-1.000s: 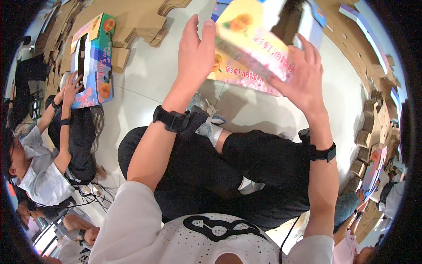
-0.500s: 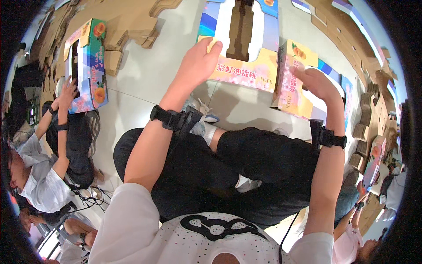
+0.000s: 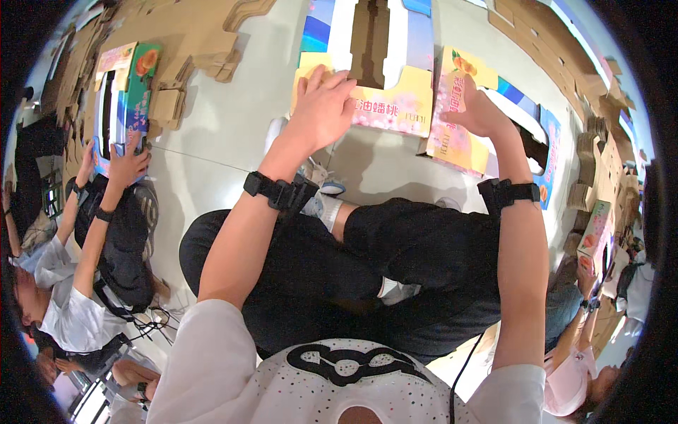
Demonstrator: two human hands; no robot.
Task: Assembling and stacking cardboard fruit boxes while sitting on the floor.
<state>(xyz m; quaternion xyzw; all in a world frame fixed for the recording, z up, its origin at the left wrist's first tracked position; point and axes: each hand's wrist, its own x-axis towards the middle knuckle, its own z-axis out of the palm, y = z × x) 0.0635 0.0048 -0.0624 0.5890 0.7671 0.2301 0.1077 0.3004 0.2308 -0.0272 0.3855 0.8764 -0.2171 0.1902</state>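
The centre box (image 3: 399,85) is on the floor (image 3: 212,138), directly ahead of the person. Its yellow front panel faces the person, and its blue and white sides frame a long opening with bare brown board inside. Judged from its outline, this box is set up to shape; its far end is cut off by the view, so completion there cannot be confirmed.

The left hand (image 3: 323,106) lies over the near left corner of the yellow panel, fingers extended and not closed on the edge.

The right box (image 3: 460,148) sits just beside it, turned at an angle, and also appears shaped, with its opening exposed. The right hand (image 3: 480,113) is at its yellow panel, fingers partly bent; whether it grips or merely touches cannot be told.

Neither opening is covered, and no contents are visible.

Outward, flat cardboard (image 3: 191,32) lies at upper left, unformed. More board stands in a stack (image 3: 592,166) at right. A co-worker at left handles a left box (image 3: 141,88), also shaped; another at far right holds a small-looking box (image 3: 599,226), its stage unclear.
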